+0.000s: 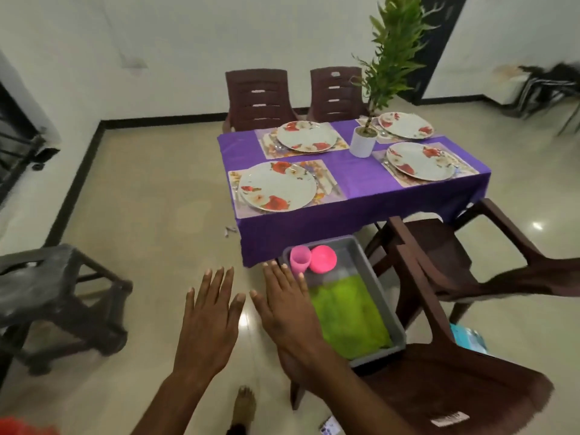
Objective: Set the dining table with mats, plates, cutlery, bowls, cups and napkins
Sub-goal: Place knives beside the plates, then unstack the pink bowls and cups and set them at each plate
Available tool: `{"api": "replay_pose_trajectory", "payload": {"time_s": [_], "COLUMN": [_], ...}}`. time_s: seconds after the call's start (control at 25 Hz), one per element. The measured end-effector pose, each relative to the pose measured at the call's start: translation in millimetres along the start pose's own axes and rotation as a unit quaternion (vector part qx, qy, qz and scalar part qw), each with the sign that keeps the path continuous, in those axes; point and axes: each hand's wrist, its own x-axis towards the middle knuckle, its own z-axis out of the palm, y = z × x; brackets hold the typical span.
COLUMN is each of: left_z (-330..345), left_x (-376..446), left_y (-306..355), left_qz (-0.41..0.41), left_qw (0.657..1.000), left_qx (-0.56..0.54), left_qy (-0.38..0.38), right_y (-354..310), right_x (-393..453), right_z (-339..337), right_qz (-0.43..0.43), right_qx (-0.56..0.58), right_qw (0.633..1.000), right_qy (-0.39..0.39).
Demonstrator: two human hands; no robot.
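Four places are laid on the tabletop [361,180], which wears a purple cloth: each has a flowered mat, the nearest one [326,174] showing best, and a big floral plate [277,186] on it, with what looks like cutlery [326,183] peeping out beside the plates, though it is too blurred to count. A white potted plant [363,141] stands between the far and right-hand settings. So mats, plates and probably cutlery seem done; cups, bowls and napkins look to be what is left. Those wait in a grey tray [379,296] resting on a brown chair [455,381] just in front of the table: a green cloth [348,315], likely the napkins, fills most of it, and a pink cup [299,258] and a round pink bowl [324,258] sit at its far end. Both hands hover spread flat, gripping nothing: the right hand [288,312] at the tray's near left edge, the left hand [210,318] over the floor beside it. A small white label on the chair is too blurred to read.
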Motion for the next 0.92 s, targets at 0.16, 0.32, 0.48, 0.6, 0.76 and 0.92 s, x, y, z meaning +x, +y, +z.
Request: {"api": "replay_pose_trajectory", "payload": {"time_s": [0.16,0.32,0.48,0.6,0.76,0.92], "left_z": [10,16,44,76,120,148], "left_x": [84,166,236,269,316,353], "left_y": [-25,-29,-9,4,17,20], "left_qz": [0.046,0.091,0.167,0.24,0.303,0.329], "left_qw": [0.997,0.99,0.975,0.954,0.92,0.882], "left_qx": [0.008,-0.032,-0.044,-0.031,-0.053,-0.089], "left_qy": [-0.062,-0.102,-0.14,-0.18,-0.243,-0.326], "right_y": [12,27,49,65,93,100], "right_x": [71,122,143,148,159,176], "right_z": [29,35,32,38,55,67], "right_qz": [0.061,0.127,0.231,0.304,0.393,0.473], "right_qx": [0.026,0.048,0.073,0.091,0.092,0.097], "right_qw": [0.997,0.99,0.969,0.946,0.913,0.874], "right_qy": [0.03,0.033,0.056,0.068,0.062,0.059]}}
